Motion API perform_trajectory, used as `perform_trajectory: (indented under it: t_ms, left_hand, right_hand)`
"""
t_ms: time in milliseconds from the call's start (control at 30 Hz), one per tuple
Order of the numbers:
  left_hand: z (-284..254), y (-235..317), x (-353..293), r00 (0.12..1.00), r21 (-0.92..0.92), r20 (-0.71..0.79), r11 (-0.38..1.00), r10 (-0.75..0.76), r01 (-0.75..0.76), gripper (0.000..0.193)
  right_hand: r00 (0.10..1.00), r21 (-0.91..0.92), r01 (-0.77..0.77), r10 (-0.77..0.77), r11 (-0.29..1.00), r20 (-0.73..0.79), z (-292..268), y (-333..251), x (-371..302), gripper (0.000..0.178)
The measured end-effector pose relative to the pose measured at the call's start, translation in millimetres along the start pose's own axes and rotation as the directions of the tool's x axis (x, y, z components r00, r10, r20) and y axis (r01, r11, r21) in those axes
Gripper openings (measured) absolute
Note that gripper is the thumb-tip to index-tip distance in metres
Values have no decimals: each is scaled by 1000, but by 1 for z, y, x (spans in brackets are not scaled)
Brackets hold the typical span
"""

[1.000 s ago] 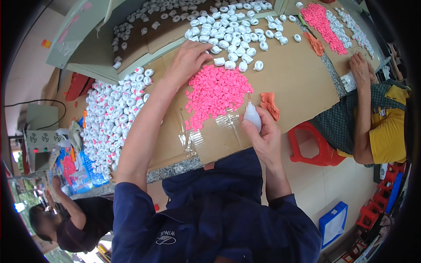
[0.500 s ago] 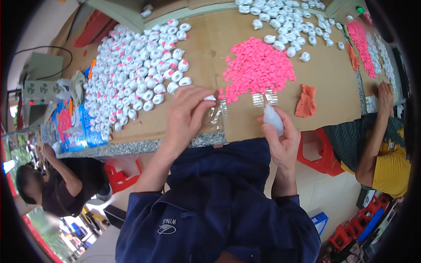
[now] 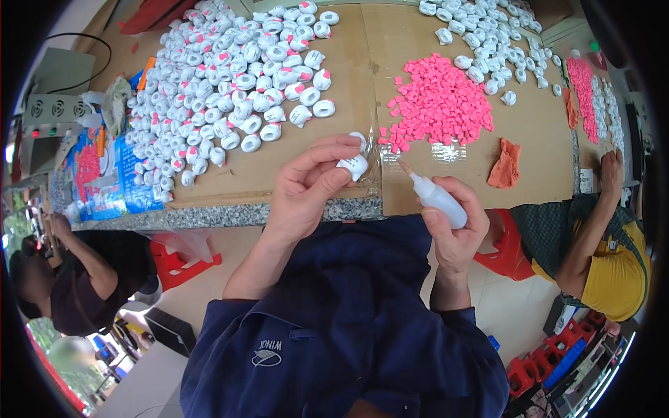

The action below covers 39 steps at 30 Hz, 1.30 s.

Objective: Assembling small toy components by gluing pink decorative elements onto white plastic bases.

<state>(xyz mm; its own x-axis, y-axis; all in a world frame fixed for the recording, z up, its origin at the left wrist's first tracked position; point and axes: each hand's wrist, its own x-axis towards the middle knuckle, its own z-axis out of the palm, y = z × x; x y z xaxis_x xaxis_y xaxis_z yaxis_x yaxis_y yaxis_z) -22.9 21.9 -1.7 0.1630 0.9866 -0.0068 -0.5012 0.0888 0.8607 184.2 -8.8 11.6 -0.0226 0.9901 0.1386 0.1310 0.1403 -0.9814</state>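
Note:
My left hand (image 3: 306, 182) pinches a small white plastic piece (image 3: 353, 167) with dark marks between thumb and fingers. A second white piece (image 3: 358, 141) shows just past its fingertips; I cannot tell whether they touch it. My right hand (image 3: 460, 224) is wrapped round a white squeeze bottle (image 3: 443, 203), whose thin brownish nozzle tip points up and left, apart from the white piece. Beyond both hands lies a heap of small pink pieces (image 3: 446, 104) on the cardboard (image 3: 418, 182).
Many white pieces with pink parts (image 3: 237, 90) spread across the left. More white pieces (image 3: 488, 42) lie at the back right. An orange finger-like scrap (image 3: 504, 164) sits right of the bottle. One person works at far left, another in yellow (image 3: 613, 279) at right.
The view has shifted. My left hand has turned, bringing the white piece's marked side into sight. The bottle has tilted, its nozzle swinging left toward that piece.

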Motion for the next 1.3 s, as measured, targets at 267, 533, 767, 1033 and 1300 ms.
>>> perform_trajectory:
  t_ms: [267, 533, 767, 1033, 1300]
  left_hand:
    - [-3, 9, -12, 971, -323, 11, 918, -240, 231, 29]
    - [0, 14, -16, 942, -406, -17, 864, -334, 299, 31]
    - [-2, 4, -20, 963, -90, -72, 964, -259, 252, 40]
    - [3, 3, -22, 981, 44, -152, 991, -117, 125, 34]
    - [6, 3, -22, 984, 65, -138, 991, -110, 120, 34]
  right_hand:
    - [992, 90, 48, -36, 995, -123, 11, -8, 5, 38]
    - [991, 47, 131, -129, 990, -42, 5, -10, 8, 38]
    - [994, -45, 111, -112, 993, -13, 4, -13, 3, 45]
    - [998, -50, 56, -57, 997, -7, 8, -13, 2, 41]
    - [999, -56, 44, -44, 997, 9, 10, -13, 1, 38]
